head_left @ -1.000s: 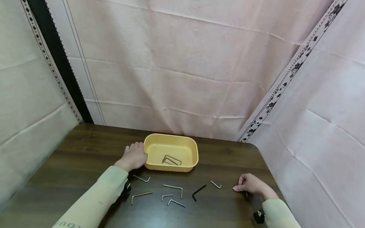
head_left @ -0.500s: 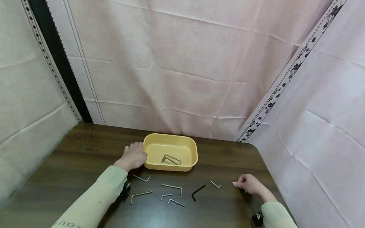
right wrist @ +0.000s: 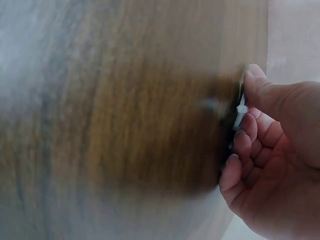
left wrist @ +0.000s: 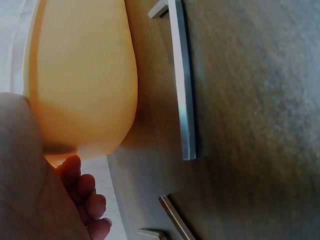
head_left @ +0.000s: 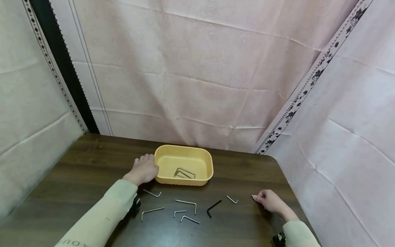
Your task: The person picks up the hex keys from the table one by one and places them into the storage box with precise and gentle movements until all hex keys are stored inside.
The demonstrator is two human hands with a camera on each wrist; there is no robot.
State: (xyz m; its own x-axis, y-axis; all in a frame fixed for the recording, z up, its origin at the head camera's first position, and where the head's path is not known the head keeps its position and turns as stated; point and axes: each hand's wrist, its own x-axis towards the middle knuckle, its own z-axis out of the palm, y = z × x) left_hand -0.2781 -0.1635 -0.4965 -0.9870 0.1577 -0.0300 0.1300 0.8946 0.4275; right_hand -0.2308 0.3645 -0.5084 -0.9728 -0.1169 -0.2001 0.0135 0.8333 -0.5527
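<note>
In the head view, my left hand (head_left: pixel 142 169) grips the left end of a yellow plastic bin (head_left: pixel 206 180), thumb at its rim. The left wrist view shows my fingers (left wrist: pixel 95 205) curled by the bin's wall (left wrist: pixel 82 65). Several L-shaped hex keys (head_left: pixel 187 171) lie inside the bin. On the right of the table, my right hand (head_left: pixel 273 201) pinches a small silver hex key (right wrist: pixel 240 116), mostly hidden between thumb and fingers. Closest to this hand lies a short silver hex key (head_left: pixel 232 199), with a black hex key (head_left: pixel 214 208) to its left.
More loose hex keys lie in front of the bin, among them a brass-toned hex key (head_left: pixel 152 210) and a silver hex key (head_left: pixel 189 219). The dark wooden table (head_left: pixel 102 164) is bounded by pale cloth (head_left: pixel 197 85) at the back and sides.
My right hand has lifted slightly off the table with the hex key in its pinch. The left hand stays on the bin.
</note>
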